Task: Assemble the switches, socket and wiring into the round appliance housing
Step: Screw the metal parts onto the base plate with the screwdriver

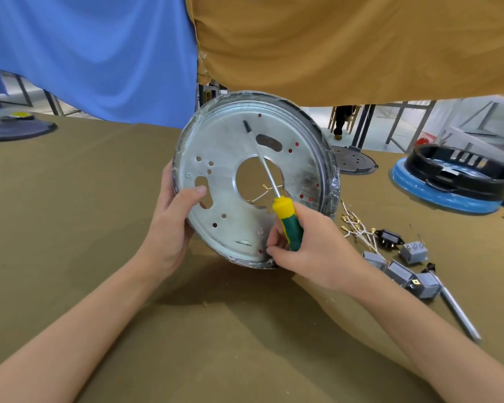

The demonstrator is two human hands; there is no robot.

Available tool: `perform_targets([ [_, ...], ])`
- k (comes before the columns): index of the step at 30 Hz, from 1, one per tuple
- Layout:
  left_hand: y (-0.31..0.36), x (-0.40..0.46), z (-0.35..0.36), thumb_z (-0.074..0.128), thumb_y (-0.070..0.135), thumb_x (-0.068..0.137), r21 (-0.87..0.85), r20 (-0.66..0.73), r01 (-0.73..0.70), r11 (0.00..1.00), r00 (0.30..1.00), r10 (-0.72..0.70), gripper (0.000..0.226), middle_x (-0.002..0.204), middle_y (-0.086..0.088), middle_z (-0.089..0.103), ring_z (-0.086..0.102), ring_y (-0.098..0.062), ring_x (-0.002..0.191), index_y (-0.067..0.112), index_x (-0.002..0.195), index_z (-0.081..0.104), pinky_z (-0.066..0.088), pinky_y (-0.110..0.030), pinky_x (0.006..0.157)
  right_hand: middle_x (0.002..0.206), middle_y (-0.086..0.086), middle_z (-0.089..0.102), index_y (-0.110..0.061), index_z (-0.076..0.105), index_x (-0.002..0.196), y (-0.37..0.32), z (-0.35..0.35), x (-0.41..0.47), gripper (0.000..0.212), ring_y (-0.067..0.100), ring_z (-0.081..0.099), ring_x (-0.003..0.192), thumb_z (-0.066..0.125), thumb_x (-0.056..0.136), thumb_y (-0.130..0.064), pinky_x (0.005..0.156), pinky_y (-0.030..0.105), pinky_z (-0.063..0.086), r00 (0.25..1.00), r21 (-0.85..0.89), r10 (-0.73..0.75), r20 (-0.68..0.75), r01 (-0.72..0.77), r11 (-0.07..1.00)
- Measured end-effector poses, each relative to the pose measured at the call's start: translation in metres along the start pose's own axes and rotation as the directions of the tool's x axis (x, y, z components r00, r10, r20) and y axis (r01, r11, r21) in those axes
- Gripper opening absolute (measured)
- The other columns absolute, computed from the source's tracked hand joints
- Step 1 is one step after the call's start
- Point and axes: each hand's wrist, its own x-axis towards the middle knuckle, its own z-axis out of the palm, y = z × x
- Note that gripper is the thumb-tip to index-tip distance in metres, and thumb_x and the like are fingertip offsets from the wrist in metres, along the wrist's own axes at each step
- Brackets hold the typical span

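Note:
The round appliance housing (227, 146), a silver metal plate in a black rim wrapped in clear film, stands tilted on its edge at the table's centre. My left hand (172, 216) grips its left rim, thumb pressed on the plate. My right hand (306, 242) holds a screwdriver (288, 222) with a yellow and green handle; its shaft crosses the plate's central hole, tip up near a slot. White wires with brass terminals (352, 225) lie to the right, beside a black socket (389, 239) and several grey switches (413, 253).
A grey metal rod (457, 312) lies at the right near the switches. A black ring on a blue base (448, 181) sits far right, a dark disc (355, 161) behind the housing, another dark part (15, 130) far left. Blue and tan cloths hang behind.

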Motion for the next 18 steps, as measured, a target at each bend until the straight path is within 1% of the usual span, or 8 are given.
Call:
perform_targets([
  [2, -0.0005, 0.0, 0.0001, 0.062, 0.027, 0.076, 0.0, 0.008, -0.002, 1.0, 1.0, 0.002, 0.056, 0.09, 0.012, 0.065, 0.065, -0.007, 0.083, 0.019, 0.129, 0.048, 0.055, -0.024, 0.064, 0.08, -0.009, 0.07, -0.03, 0.052, 0.079, 0.0004, -0.0036, 0.0007, 0.032, 0.011, 0.066, 0.073, 0.073, 0.076, -0.005, 0.071, 0.037, 0.056, 1.0, 0.024, 0.017, 0.011, -0.017, 1.0],
  [3, -0.0008, -0.0005, 0.0001, 0.062, 0.027, 0.076, 0.001, 0.013, -0.003, 1.0, 1.0, 0.003, 0.056, 0.09, 0.012, 0.065, 0.065, -0.007, 0.083, 0.019, 0.13, 0.048, 0.055, -0.025, 0.064, 0.08, -0.009, 0.07, -0.029, 0.052, 0.079, 0.001, -0.0043, 0.0012, 0.031, 0.01, 0.066, 0.074, 0.073, 0.076, -0.006, 0.071, 0.037, 0.056, 1.0, 0.025, 0.021, 0.021, -0.021, 0.999],
  [4, -0.0007, -0.0007, 0.0004, 0.062, 0.027, 0.076, 0.003, 0.016, -0.006, 1.0, 1.0, 0.006, 0.056, 0.091, 0.012, 0.065, 0.065, -0.007, 0.083, 0.019, 0.13, 0.048, 0.055, -0.025, 0.064, 0.08, -0.01, 0.07, -0.028, 0.053, 0.081, 0.0015, -0.0041, 0.0013, 0.03, 0.01, 0.067, 0.074, 0.073, 0.076, -0.006, 0.071, 0.035, 0.056, 0.999, 0.024, 0.024, 0.029, -0.025, 0.999],
  [7, -0.0005, -0.0013, 0.0014, 0.062, 0.026, 0.076, 0.01, 0.022, -0.024, 1.0, 0.999, 0.023, 0.062, 0.095, 0.011, 0.065, 0.065, -0.008, 0.085, 0.018, 0.135, 0.046, 0.055, -0.025, 0.066, 0.081, -0.012, 0.07, -0.024, 0.058, 0.094, 0.0031, -0.0001, 0.0015, 0.029, 0.004, 0.067, 0.075, 0.074, 0.078, -0.007, 0.069, 0.023, 0.055, 0.998, 0.004, 0.039, 0.043, -0.04, 0.999],
  [9, -0.0009, -0.0019, 0.0018, 0.063, 0.027, 0.076, 0.016, 0.034, -0.027, 0.999, 0.999, 0.027, 0.065, 0.095, 0.011, 0.065, 0.065, -0.009, 0.086, 0.019, 0.138, 0.044, 0.055, -0.026, 0.065, 0.079, -0.012, 0.069, -0.019, 0.06, 0.099, 0.0046, 0.0016, 0.003, 0.028, 0.002, 0.066, 0.074, 0.075, 0.078, -0.007, 0.067, 0.018, 0.053, 0.998, -0.029, 0.057, 0.035, -0.056, 0.998],
  [12, -0.001, -0.0018, 0.0016, 0.063, 0.026, 0.076, 0.018, 0.035, -0.03, 0.999, 0.999, 0.029, 0.067, 0.093, 0.011, 0.065, 0.065, -0.008, 0.084, 0.018, 0.139, 0.043, 0.055, -0.025, 0.064, 0.08, -0.012, 0.067, -0.025, 0.058, 0.093, 0.0057, 0.0016, 0.006, 0.03, 0.001, 0.065, 0.072, 0.077, 0.077, -0.008, 0.065, 0.015, 0.051, 0.996, -0.053, 0.085, 0.004, -0.084, 0.995],
  [15, -0.0013, -0.0022, 0.0009, 0.063, 0.027, 0.075, 0.022, 0.034, -0.03, 0.999, 0.999, 0.029, 0.069, 0.097, 0.009, 0.065, 0.065, -0.011, 0.088, 0.019, 0.14, 0.042, 0.056, -0.028, 0.067, 0.079, -0.012, 0.065, -0.035, 0.049, 0.083, 0.0061, 0.0016, 0.0062, 0.041, 0.001, 0.066, 0.069, 0.08, 0.075, -0.009, 0.063, 0.013, 0.049, 0.996, -0.071, 0.092, -0.02, -0.093, 0.993],
  [18, -0.0012, -0.0019, 0.0014, 0.063, 0.026, 0.076, 0.013, 0.026, -0.031, 0.999, 0.999, 0.031, 0.07, 0.099, 0.009, 0.064, 0.065, -0.011, 0.089, 0.018, 0.142, 0.041, 0.056, -0.028, 0.068, 0.078, -0.015, 0.065, -0.036, 0.051, 0.082, 0.007, -0.0052, 0.0054, 0.041, 0.0, 0.064, 0.07, 0.08, 0.075, -0.008, 0.063, 0.012, 0.047, 0.994, -0.079, 0.101, -0.035, -0.104, 0.991],
])
